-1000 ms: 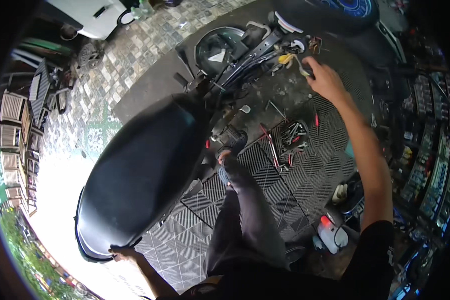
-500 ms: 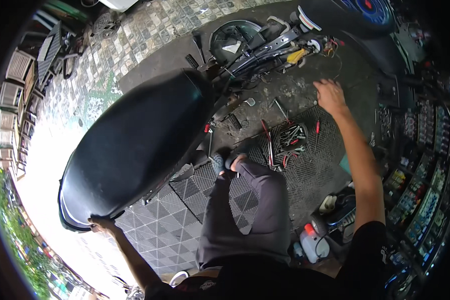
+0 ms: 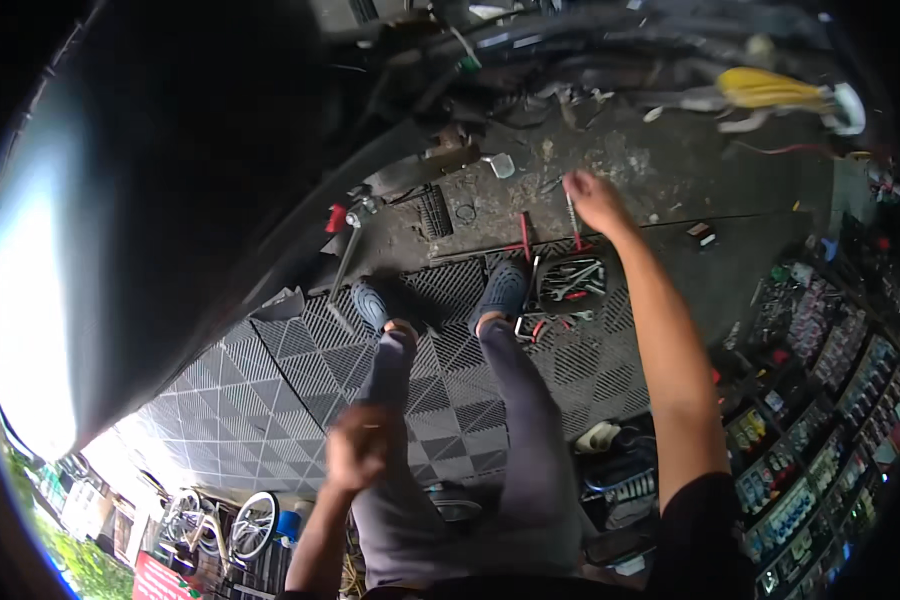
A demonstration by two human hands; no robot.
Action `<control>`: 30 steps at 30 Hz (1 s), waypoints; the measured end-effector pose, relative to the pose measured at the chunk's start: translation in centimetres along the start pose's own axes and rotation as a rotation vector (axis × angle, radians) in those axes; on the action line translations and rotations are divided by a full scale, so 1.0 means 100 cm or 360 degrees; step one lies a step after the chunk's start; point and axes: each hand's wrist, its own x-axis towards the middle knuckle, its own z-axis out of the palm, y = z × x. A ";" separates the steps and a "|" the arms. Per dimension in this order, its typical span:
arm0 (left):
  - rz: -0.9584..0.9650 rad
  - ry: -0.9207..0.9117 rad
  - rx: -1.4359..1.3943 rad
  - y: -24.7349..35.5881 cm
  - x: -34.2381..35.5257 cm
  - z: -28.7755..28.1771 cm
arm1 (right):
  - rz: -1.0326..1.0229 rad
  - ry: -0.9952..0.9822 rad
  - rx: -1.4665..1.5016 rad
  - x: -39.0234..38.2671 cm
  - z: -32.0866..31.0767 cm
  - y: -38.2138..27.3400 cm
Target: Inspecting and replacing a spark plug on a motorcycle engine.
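Observation:
My left hand (image 3: 358, 450) is in front of my left thigh, smeared by motion; its fingers cannot be made out. Farther right, my right hand (image 3: 596, 204) is above the floor with its fingers curled in, and nothing shows in it. Just below it in the picture is a tool with a silver shaft and red end (image 3: 578, 240). Beside that stands a dark tray (image 3: 604, 292) of wrenches and other hand tools. A motorcycle's black seat (image 3: 210, 150) fills the upper left, apart from both hands. A yellow part (image 3: 765, 88) shows on the motorcycle at upper right.
My clogs (image 3: 502, 290) stand on grey patterned floor tiles (image 3: 240, 400). A kick lever (image 3: 345, 265) juts from the motorcycle near my left foot. Shelves of small packaged goods (image 3: 820, 450) line the right. Bicycles (image 3: 255, 525) stand at lower left.
My left hand has come off the seat's rear end and moved right, toward my legs. My right hand's fingers have curled in. The view has shifted closer to the motorcycle; my feet are farther apart.

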 end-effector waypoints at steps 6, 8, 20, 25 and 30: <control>0.0648 -0.0475 0.0347 -0.068 0.156 0.117 | -0.0009 0.0434 0.1842 0.065 0.035 -0.012; 0.0500 -0.0615 0.0777 -0.085 0.170 0.116 | -0.0176 0.0526 0.1819 0.080 0.033 -0.020; 0.0915 -0.0714 0.1258 -0.127 0.161 0.078 | -0.0733 0.0143 0.1641 0.130 0.014 -0.017; 0.1196 -0.0551 0.1498 -0.127 0.183 0.103 | -0.0733 0.0100 0.1331 0.119 0.008 -0.011; 0.1249 -0.0558 0.1467 -0.110 0.179 0.099 | -0.0791 0.0137 0.1626 0.120 0.009 -0.011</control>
